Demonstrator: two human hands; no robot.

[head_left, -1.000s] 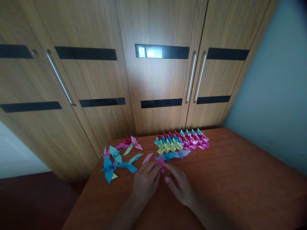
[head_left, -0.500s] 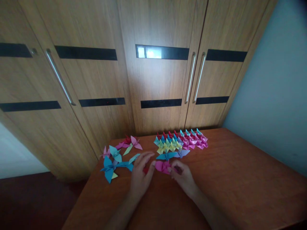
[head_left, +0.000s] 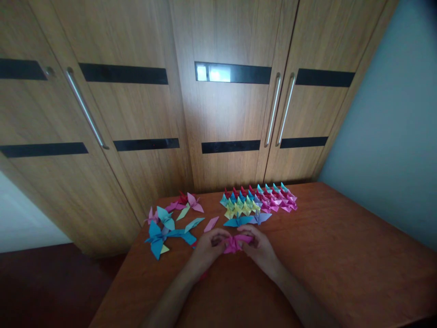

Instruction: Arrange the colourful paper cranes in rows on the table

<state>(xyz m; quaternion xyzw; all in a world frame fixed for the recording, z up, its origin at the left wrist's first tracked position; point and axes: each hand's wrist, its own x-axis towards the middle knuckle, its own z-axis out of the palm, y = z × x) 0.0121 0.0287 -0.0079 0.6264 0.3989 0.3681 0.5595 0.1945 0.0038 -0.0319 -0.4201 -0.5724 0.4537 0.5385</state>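
Evidently both hands pinch one magenta folded paper [head_left: 234, 244] between them, the left hand [head_left: 208, 248] at one side, the right hand [head_left: 261, 248] at the other; just beyond the right hand lie two winged papers, one blue [head_left: 238, 221], one lavender [head_left: 261, 218]; one pink piece [head_left: 211, 223] sits just past the left hand; farther out stands a packed block [head_left: 257, 201], its back row four red and four light-blue, the rest too crowded to count surely; left of the left hand spreads an overlapping multicoloured cluster [head_left: 166, 218] on the tabletop [head_left: 341, 241]; farthest, three long handles [head_left: 286, 109].
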